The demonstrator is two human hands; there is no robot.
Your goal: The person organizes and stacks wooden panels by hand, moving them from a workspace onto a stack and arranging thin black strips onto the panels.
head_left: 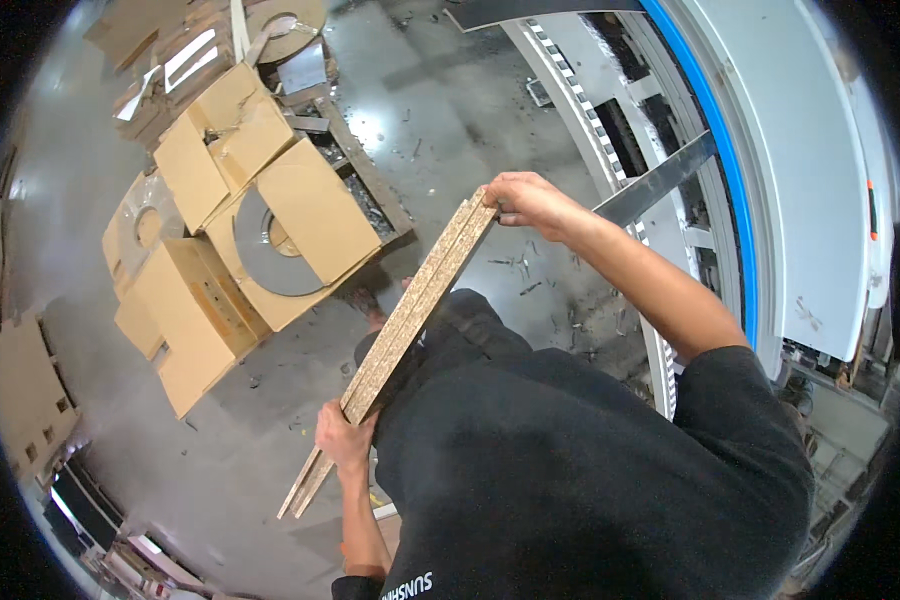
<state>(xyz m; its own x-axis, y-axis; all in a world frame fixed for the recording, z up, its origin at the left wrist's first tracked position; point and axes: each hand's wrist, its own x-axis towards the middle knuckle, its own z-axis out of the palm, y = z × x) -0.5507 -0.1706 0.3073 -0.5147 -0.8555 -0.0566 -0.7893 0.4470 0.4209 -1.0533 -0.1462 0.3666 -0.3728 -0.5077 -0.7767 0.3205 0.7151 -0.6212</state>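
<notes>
A pair of long, narrow particleboard panels (410, 315), their raw speckled edges facing up, slants across in front of my body. A thin dark line runs between the two edges. My right hand (532, 205) is closed round their far upper end. Lower down and nearer me, my left hand (345, 437) grips the panels, with their lower end sticking out past it. The broad faces of the panels are mostly hidden from this angle.
Opened cardboard boxes (195, 330) with a grey roll of edge banding (270, 245) lie on a pallet at left. A large white machine (790, 150) with a blue strip (715, 130) curves along the right. Scraps litter the grey floor (420, 110).
</notes>
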